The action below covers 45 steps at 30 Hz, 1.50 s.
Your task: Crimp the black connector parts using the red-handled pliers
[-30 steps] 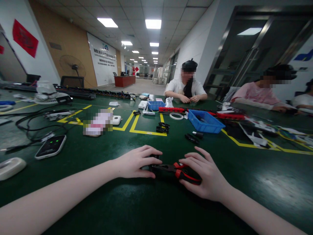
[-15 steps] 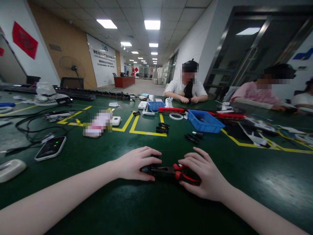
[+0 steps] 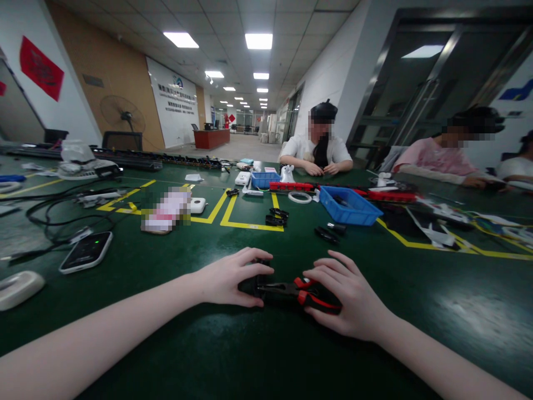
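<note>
My right hand [image 3: 347, 294] is closed around the red and black handles of long-nose pliers [image 3: 306, 293]. The pliers' dark jaws point left and reach a small black part [image 3: 250, 284]. My left hand [image 3: 241, 278] curls over that black part, with thumb and fingers on either side of it. The fingers hide much of the part, so its kind does not show. Whether the jaws grip it or only touch it, I cannot tell. Both hands are low over the green table [image 3: 208, 344].
Beyond my hands lie black parts [image 3: 327, 235] and a blue bin [image 3: 350, 206]. A phone [image 3: 165, 210], a white-edged device [image 3: 86, 253] and black cables [image 3: 45, 211] are at left. Yellow tape [image 3: 252, 226] marks the tabletop. People [image 3: 318, 144] sit across and to the right.
My left hand and the black part have shifted very slightly, with a little more of the part showing between the fingers. The pliers and right hand look nearly the same.
</note>
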{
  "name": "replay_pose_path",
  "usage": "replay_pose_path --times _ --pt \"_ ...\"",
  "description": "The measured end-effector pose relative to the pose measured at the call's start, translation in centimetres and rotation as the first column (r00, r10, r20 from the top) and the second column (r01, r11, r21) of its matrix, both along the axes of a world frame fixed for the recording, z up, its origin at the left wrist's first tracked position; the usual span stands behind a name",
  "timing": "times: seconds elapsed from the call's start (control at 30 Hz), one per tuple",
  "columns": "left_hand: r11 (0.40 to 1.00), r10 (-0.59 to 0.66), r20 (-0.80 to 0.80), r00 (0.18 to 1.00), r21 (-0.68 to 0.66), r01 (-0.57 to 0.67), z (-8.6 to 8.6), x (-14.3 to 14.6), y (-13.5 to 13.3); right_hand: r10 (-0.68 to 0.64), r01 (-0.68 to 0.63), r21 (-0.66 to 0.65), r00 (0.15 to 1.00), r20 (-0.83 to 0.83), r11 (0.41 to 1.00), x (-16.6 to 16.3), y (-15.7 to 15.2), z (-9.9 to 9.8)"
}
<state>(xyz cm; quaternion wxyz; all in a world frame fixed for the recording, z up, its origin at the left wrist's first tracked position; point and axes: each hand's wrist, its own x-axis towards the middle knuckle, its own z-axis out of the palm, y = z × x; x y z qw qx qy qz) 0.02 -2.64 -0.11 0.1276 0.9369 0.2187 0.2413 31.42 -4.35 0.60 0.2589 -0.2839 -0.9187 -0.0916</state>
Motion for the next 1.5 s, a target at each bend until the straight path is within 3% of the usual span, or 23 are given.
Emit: replay_pose_path --times 0.53,1.5 --pt "0.991 0.1 -0.043 0.994 0.088 -0.096 0.25 0.31 0.04 0.031 -0.03 0.021 1.0 -0.005 0.999 0.02 0.08 0.08" --pt "0.997 0.041 -0.077 0.996 0.075 -0.035 0.19 0.21 0.22 0.008 -0.007 -0.025 1.0 0.015 1.0 0.1 0.14 -0.18"
